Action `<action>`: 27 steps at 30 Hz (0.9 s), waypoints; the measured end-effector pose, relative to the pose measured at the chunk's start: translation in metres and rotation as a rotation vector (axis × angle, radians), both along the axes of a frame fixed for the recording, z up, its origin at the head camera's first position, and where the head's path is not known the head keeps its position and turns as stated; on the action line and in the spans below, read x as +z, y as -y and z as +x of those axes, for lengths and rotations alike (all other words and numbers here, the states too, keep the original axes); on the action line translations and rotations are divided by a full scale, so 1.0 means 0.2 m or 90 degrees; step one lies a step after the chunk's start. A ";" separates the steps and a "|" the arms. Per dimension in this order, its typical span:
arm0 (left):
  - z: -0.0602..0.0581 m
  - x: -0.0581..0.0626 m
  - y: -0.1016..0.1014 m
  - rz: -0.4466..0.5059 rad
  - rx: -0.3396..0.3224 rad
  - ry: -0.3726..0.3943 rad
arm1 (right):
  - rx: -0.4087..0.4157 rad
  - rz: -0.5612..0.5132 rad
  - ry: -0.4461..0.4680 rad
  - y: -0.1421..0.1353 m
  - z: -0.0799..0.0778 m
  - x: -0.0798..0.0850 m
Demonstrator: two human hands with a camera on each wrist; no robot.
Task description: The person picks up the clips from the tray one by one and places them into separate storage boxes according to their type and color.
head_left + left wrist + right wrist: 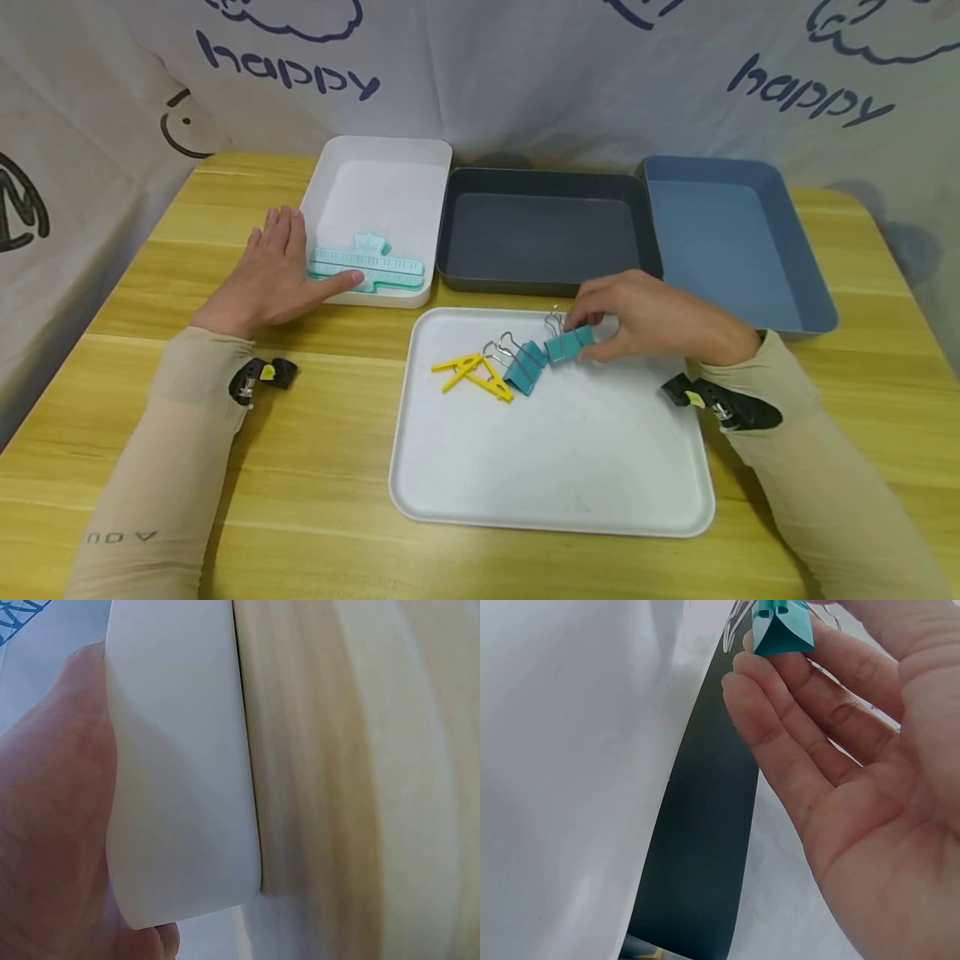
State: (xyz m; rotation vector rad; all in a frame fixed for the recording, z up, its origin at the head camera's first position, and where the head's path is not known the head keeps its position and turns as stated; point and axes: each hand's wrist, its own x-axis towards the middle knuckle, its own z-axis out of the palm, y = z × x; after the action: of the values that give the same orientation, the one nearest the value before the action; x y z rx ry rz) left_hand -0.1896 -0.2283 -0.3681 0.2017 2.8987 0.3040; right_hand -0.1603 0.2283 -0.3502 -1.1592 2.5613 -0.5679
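Observation:
My right hand (645, 315) pinches a teal binder clip (564, 346) between thumb and fingers at the upper part of the white tray (555, 467). The right wrist view shows the binder clip (781, 636) end-on at the fingertips. Just left of it, a second teal binder clip (527, 370) lies on the tray, beside yellow clothespins (492, 385). My left hand (262, 279) rests on the near left side of a white box (378, 179), fingers straight, thumb reaching over a mint ruler-shaped clip (397, 268) inside. In the left wrist view, the palm lies against the box's wall (180, 772).
A dark grey box (547, 225) stands right of the white box, and a blue box (735, 225) stands beyond it. All sit along the back of the wooden table (315, 467). Behind hangs a white cloth (510, 92) with printed lettering.

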 end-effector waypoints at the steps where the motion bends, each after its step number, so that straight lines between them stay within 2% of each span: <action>1: 0.00 0.00 0.00 0.000 0.000 0.000 | 0.001 -0.003 -0.005 0.00 0.00 0.00; 18: 0.01 -0.01 0.01 0.008 0.003 0.002 | -0.008 -0.019 -0.051 0.00 0.00 0.02; 27: -0.01 -0.01 0.01 0.006 0.000 0.001 | -0.009 -0.040 -0.083 0.00 0.00 0.03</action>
State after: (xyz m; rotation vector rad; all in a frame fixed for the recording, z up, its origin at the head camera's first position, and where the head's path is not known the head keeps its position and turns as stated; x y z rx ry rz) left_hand -0.1920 -0.2305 -0.3692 0.2027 2.8964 0.3167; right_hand -0.1598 0.2277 -0.3447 -1.2383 2.6801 -0.5988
